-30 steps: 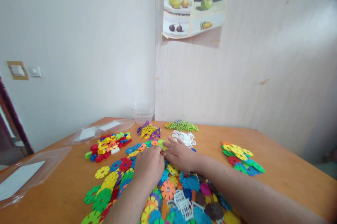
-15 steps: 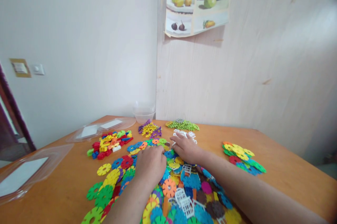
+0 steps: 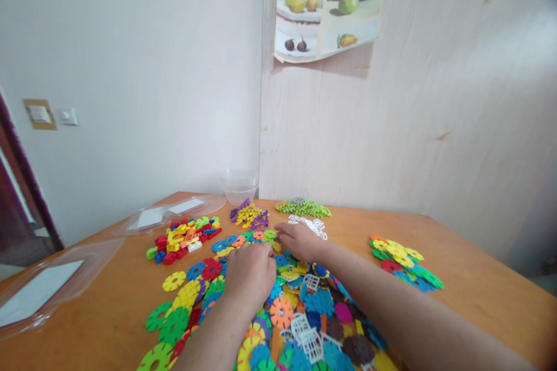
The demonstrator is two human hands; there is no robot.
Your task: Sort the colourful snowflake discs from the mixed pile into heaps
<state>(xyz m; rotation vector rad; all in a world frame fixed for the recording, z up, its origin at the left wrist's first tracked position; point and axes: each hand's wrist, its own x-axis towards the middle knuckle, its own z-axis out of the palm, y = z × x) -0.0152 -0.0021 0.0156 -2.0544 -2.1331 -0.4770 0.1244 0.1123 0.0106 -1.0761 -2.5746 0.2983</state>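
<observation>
My left hand lies palm down on a big heap of coloured plastic discs near the table's front, fingers curled among the pieces. My right hand reaches further out, its fingertips down at the heap's far edge beside small coloured pieces and a cluster of white lattice pieces. What the fingers pinch is hidden. More white lattice pieces sit in the heap near me.
On the orange table: a pile of red, yellow and green blocks, a purple-yellow pile, a green pile, a disc pile at right, clear lids at left, stacked clear tubs by the wall.
My right hand has slid away from me and slightly left, from beside the left hand to the heap's far edge. The left hand stayed nearly still. The view shifted a little.
</observation>
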